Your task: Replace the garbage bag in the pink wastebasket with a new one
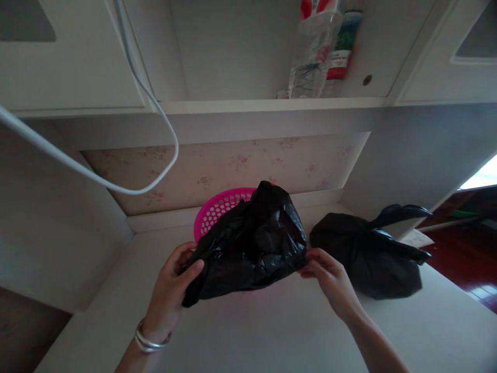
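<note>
left hand [171,282] grip: black bag [248,243] edge | right hand [330,277]: pinching opposite edge

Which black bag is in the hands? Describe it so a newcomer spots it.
On the white counter, find the pink basket by the back wall. The black bag over it is pinched between the left hand and right hand; the tied black bag lies untouched to the right.

One camera, worn on the head

It looks forward and down, close over the white flat desk top [272,331], facing the back edge and the white shelf [272,106] above.
</note>
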### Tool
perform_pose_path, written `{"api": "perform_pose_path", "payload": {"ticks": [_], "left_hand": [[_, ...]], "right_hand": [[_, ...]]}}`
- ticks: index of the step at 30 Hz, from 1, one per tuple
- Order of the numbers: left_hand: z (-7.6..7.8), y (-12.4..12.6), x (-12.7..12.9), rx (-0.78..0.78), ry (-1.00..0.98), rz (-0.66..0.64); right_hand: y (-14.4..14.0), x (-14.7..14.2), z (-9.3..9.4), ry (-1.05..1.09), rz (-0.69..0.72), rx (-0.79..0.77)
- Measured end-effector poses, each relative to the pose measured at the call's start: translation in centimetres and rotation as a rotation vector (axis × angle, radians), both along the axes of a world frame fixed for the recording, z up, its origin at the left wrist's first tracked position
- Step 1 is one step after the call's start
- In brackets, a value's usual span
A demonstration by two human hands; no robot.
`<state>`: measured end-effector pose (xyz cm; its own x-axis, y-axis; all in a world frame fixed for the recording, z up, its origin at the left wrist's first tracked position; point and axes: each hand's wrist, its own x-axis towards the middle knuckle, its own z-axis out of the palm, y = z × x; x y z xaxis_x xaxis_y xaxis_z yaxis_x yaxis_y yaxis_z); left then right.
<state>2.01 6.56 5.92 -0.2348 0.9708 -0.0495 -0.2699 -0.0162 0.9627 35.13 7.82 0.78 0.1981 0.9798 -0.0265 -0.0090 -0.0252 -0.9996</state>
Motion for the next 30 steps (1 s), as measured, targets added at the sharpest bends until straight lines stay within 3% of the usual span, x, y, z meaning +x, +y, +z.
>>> {"api": "perform_pose_path", "payload": {"ticks": [3,6,11,17,21,25,27,30], "left_hand": [[-0.5,0.4,0.0,-0.022,-0.065,0.007],[-0.8,0.9,-0.2,-0.016,-0.159,0.109],[-1.0,1.4,-0.9,-0.055,-0.294,0.195],[0.0,2.5,-1.9,-0.046,-0.249,0.090],[2.0,3.7,-2.0,-0.055,-0.184,0.157],[3.6,5.1,-1.3,0.010,0.157,0.124],[3.6,6.2,-1.2,0.019,0.261,0.099],[2.6,8.2,-1.8,0.035,0.265,0.109]], "right_hand": [[1.7,-0.9,-1.1,0.025,0.003,-0.017],[3.2,-1.4,-2.0,0.016,0.041,-0.064],[3.9,-0.8,-2.1,0.025,0.126,-0.084],[3.9,1.1,1.1,0.348,-0.063,0.047],[4.1,1.0,4.0,0.341,-0.010,0.024],[4.5,-0.1,5.8,0.319,0.072,-0.114],[4.8,-0.5,6.2,0.360,0.082,-0.148],[5.5,-0.6,6.0,0.403,0.033,-0.119]]}}
